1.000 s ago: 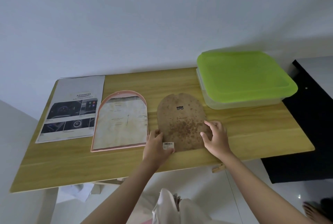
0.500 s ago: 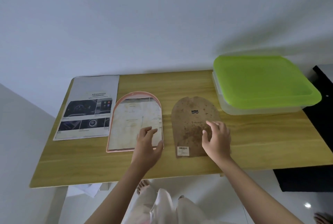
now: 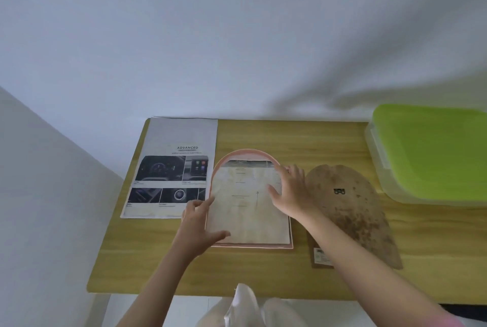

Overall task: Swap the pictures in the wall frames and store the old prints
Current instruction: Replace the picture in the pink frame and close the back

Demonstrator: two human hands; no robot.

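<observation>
while both hands [image 3: 200, 224] touch print [image 3: 247, 205], frame [image 3: 288, 245] beneath

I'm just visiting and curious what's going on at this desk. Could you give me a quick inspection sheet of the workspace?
Surface: wooden table against a white wall, bare wood along the near edge.
Job's things: arched pink frame lies flat with the old print in it; brown arched backing board lies to its right, off the frame; car brochure page lies to its left.
Clutter: clear storage box with green lid, closed, at the far right.
Hands: left hand touches the print's left edge; right hand rests its fingers on the print's right side.
Cables: nothing seen.
Surroundings: white wall; pale floor below.
</observation>
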